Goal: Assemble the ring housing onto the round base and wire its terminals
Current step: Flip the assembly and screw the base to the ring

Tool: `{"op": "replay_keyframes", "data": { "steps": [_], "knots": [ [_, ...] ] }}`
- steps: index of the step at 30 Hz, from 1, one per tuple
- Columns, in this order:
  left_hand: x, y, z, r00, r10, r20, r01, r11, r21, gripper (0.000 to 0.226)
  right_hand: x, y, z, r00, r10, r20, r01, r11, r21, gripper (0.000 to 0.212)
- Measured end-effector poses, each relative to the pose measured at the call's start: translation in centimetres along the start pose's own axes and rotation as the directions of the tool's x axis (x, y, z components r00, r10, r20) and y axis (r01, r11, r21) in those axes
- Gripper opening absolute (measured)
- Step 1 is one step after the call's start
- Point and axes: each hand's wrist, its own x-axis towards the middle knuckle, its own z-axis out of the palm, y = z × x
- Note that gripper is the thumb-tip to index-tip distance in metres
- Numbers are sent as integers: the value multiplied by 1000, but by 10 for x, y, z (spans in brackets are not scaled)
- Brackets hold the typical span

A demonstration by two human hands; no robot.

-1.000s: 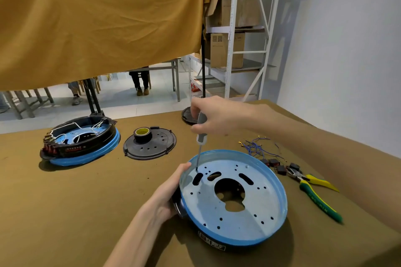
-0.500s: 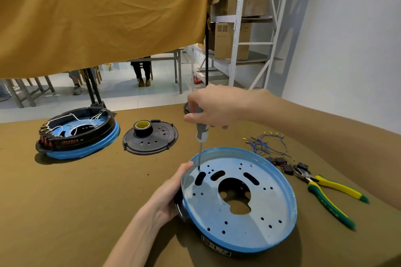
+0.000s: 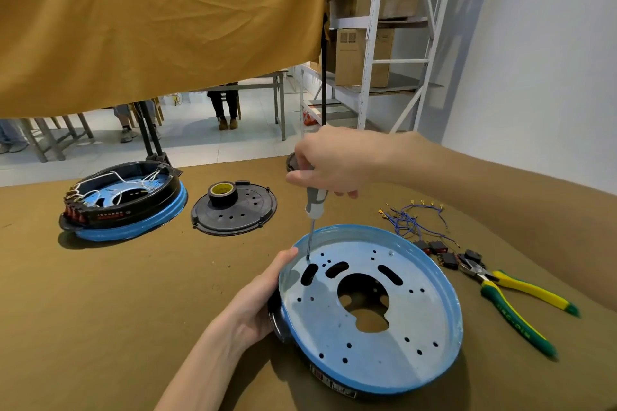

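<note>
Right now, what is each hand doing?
Left hand: grips the rim of the round blue metal base.
Right hand: holds the grey-handled screwdriver, tip on the base.

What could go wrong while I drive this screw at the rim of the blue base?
The screwdriver tip sits right beside the left hand thumb on the round base edge; a slip could jab it. The base looks tilted on the ring housing underneath and is steadied only from one side, so downward pressure might rock or shift it. The right hand grips high on the handle, so the shaft may wander off the hole.
</note>
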Motion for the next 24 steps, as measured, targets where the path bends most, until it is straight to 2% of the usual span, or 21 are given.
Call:
{"op": "replay_keyframes", "data": {
  "steps": [1, 4, 6, 8, 9, 12, 14, 16, 20, 22, 24],
  "knots": [
    [0, 0, 0, 1000, 0, 0, 0, 1000, 1, 65, 0, 2, -1, 1000, 9, 14, -9, 1000, 2, 33],
    [0, 0, 0, 1000, -2, 0, 2, 1000, 13, 65, -3, 5, -8, 993, -17, 117, -3, 985, 175, 33],
    [1, 0, -1, 1000, -2, -1, 2, 1000, 21, 63, -1, 5, -3, 997, -19, 74, 9, 992, 125, 21],
    [1, -1, -1, 1000, 4, -3, -4, 1000, 20, 59, 2, 4, 1, 1000, 4, -3, -4, 1000, -7, 29],
    [2, -1, -1, 1000, 6, 0, -6, 1000, 19, 57, 3, 6, -1, 1000, 15, 20, -15, 1000, -5, 28],
    [1, -1, -1, 1000, 3, 4, -3, 1000, 23, 53, 0, 8, -9, 986, -16, 163, -11, 987, 159, 31],
    [1, 0, -1, 1000, 0, 1, 0, 1000, 17, 58, 1, 5, -3, 992, -13, 122, -3, 992, 129, 25],
    [0, 0, 0, 1000, 0, -4, 0, 1000, 10, 62, 3, 2, 0, 999, 12, 30, -14, 999, 36, 40],
    [0, 0, 1, 1000, 7, -8, -7, 1000, 20, 60, -3, 3, -8, 989, -9, 144, -12, 989, 146, 36],
    [1, 0, 1, 1000, 8, -7, -7, 1000, 28, 60, -3, 1, -4, 993, -3, 115, -16, 986, 165, 27],
    [1, 0, 1, 1000, 13, 3, -13, 999, 30, 61, -3, -1, -1, 998, 11, 57, -18, 993, 116, 32]
  ]
}}
